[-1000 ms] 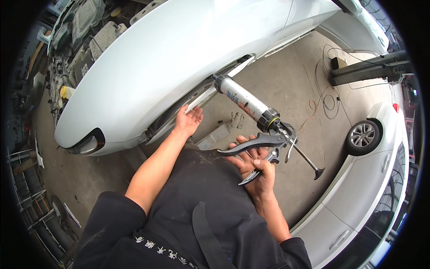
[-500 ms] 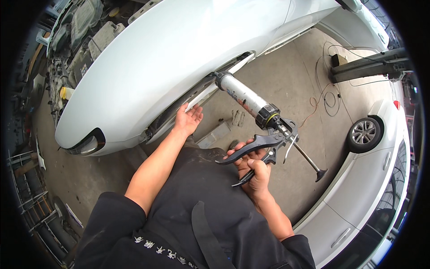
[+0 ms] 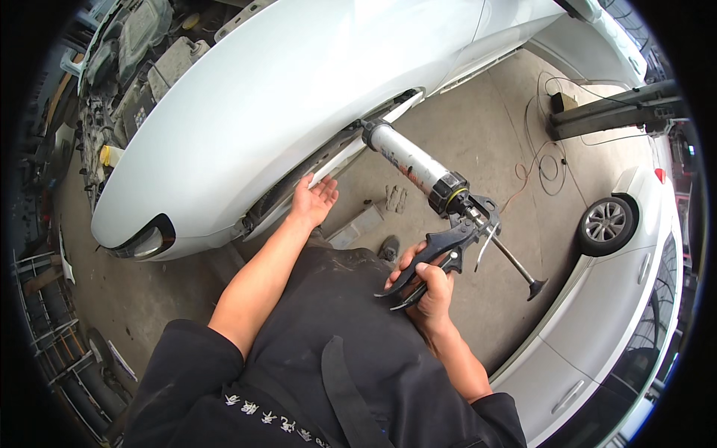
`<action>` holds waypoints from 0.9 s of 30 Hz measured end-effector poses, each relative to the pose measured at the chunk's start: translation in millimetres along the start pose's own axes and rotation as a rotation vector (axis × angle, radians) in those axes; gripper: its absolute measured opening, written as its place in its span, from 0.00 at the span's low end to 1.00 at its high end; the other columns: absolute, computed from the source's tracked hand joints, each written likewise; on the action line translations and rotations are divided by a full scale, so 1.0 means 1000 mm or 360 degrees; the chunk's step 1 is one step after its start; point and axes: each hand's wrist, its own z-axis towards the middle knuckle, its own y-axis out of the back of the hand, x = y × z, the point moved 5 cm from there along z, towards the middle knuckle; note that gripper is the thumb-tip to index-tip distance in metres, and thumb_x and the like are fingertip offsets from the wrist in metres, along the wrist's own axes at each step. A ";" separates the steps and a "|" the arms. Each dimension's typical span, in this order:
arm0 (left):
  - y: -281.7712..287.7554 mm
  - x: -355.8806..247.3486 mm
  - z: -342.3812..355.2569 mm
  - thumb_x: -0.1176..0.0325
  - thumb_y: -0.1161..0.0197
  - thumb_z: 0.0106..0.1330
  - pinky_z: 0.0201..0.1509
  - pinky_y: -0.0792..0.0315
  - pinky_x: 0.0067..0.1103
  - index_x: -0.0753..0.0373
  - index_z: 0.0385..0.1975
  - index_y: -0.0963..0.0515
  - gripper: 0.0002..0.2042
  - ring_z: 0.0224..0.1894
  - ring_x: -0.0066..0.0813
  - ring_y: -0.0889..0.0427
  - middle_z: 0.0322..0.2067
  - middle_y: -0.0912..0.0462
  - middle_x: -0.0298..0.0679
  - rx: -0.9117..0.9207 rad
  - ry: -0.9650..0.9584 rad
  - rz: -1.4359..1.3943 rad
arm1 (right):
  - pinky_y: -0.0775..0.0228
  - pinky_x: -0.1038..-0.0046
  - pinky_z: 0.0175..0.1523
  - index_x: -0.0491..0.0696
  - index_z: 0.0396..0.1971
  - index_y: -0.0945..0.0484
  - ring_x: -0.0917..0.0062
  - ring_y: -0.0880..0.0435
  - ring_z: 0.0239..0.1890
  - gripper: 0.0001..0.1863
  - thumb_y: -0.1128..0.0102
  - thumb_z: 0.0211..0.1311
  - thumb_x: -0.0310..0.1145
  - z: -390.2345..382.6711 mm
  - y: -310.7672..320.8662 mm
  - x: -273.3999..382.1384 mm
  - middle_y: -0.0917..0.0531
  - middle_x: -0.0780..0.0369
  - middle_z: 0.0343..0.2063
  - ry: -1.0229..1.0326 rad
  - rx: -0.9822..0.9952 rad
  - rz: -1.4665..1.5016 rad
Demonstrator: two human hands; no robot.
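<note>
My right hand (image 3: pixel 430 287) is wrapped round the black handle and trigger of a caulking gun (image 3: pixel 413 164), squeezing them close together. The gun has a silver barrel with black end collars and a plunger rod sticking out at the back right. Its front end reaches the wheel-arch opening of a white car fender (image 3: pixel 246 97); the nozzle tip is hidden there. My left hand (image 3: pixel 317 198) is palm up with its fingers apart, by the near end of a white strip (image 3: pixel 345 159) along the opening. Whether the fingertips touch the strip, I cannot tell.
An exposed engine bay (image 3: pixel 153 75) lies at the upper left. A second white car (image 3: pixel 590 328) stands on the right. Hoses (image 3: pixel 549 164) lie coiled on the concrete floor beside a grey lift arm (image 3: pixel 620 108). Metal racks (image 3: pixel 63 336) stand at the lower left.
The fingers of my right hand have closed, drawing the gun's trigger and handle together. The barrel has shifted very slightly to the right. My left hand has stayed in place.
</note>
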 end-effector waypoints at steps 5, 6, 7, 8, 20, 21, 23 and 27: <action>0.001 0.000 0.001 0.57 0.45 0.64 0.54 0.31 0.31 0.70 0.48 0.32 0.22 0.52 0.36 0.26 0.47 0.25 0.42 0.0017 0.0016 -0.0009 | 0.23 0.68 0.28 0.45 0.40 0.35 0.73 0.22 0.23 0.15 0.48 0.51 0.32 -0.004 0.002 0.003 0.26 0.59 0.26 -0.0009 -0.0005 -0.0101; 0.001 0.001 0.001 0.57 0.45 0.64 0.54 0.32 0.31 0.70 0.48 0.32 0.22 0.52 0.36 0.26 0.47 0.25 0.42 0.0019 0.0017 -0.0011 | 0.24 0.69 0.27 0.45 0.39 0.35 0.73 0.22 0.22 0.15 0.48 0.52 0.32 -0.005 0.002 0.004 0.26 0.59 0.26 -0.0010 0.0005 -0.0125; 0.001 0.001 0.002 0.57 0.45 0.64 0.53 0.32 0.31 0.70 0.48 0.32 0.22 0.52 0.35 0.26 0.47 0.25 0.42 0.0022 0.0018 -0.0013 | 0.24 0.70 0.26 0.46 0.39 0.35 0.74 0.23 0.22 0.14 0.47 0.53 0.33 -0.006 0.002 0.004 0.26 0.60 0.25 -0.0011 0.0015 -0.0149; 0.000 0.000 0.001 0.57 0.45 0.64 0.53 0.32 0.31 0.70 0.48 0.32 0.22 0.52 0.35 0.26 0.47 0.25 0.42 0.0022 0.0015 -0.0016 | 0.24 0.70 0.26 0.45 0.38 0.35 0.74 0.23 0.22 0.14 0.46 0.53 0.34 -0.006 0.002 0.004 0.26 0.60 0.24 0.0001 0.0018 -0.0159; 0.004 0.001 0.000 0.58 0.44 0.64 0.53 0.31 0.32 0.70 0.48 0.32 0.22 0.52 0.36 0.26 0.47 0.25 0.42 0.0010 0.0010 -0.0058 | 0.27 0.72 0.20 0.44 0.33 0.36 0.75 0.27 0.19 0.10 0.48 0.56 0.32 -0.010 0.001 0.007 0.30 0.61 0.20 0.0048 0.0058 -0.0268; 0.004 0.001 0.000 0.58 0.44 0.64 0.53 0.31 0.32 0.69 0.48 0.32 0.21 0.51 0.35 0.26 0.47 0.25 0.41 0.0013 0.0009 -0.0058 | 0.28 0.72 0.20 0.44 0.33 0.36 0.75 0.27 0.19 0.10 0.48 0.56 0.32 -0.011 0.000 0.007 0.30 0.61 0.20 0.0043 0.0066 -0.0246; 0.002 0.000 0.000 0.58 0.44 0.64 0.52 0.30 0.33 0.68 0.46 0.31 0.19 0.51 0.34 0.26 0.46 0.25 0.40 0.0022 0.0008 -0.0058 | 0.26 0.70 0.23 0.44 0.35 0.36 0.74 0.26 0.21 0.11 0.47 0.55 0.32 -0.012 -0.001 0.007 0.29 0.60 0.22 0.0021 0.0101 -0.0180; 0.001 0.001 0.000 0.58 0.45 0.64 0.53 0.31 0.31 0.70 0.47 0.31 0.21 0.52 0.35 0.26 0.47 0.25 0.42 -0.0004 0.0012 -0.0073 | 0.21 0.63 0.35 0.44 0.40 0.35 0.69 0.22 0.30 0.15 0.44 0.55 0.30 -0.015 -0.013 0.010 0.27 0.57 0.29 -0.0016 0.0214 -0.0018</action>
